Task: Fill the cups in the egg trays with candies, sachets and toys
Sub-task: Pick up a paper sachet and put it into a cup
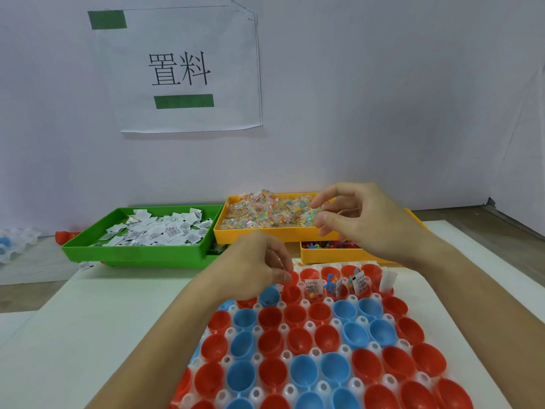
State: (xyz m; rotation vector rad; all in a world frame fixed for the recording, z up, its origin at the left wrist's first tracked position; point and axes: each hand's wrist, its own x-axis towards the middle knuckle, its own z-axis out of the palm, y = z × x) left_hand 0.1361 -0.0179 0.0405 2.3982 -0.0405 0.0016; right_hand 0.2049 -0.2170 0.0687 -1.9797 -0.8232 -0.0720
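White bench [103, 314] sitting against a plain wall; glossy round cups [300, 340]; left hand [253, 267] pinching something tiny, right hand [362, 219] hovering, fingers loosely spread.

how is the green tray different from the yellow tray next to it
The green tray holds flat white printed sachets; the yellow tray holds clear packets of coloured candies. The green tray's load lies low and scattered, while the yellow tray's is heaped above its rim. Both are shallow rectangular plastic trays near the wall.
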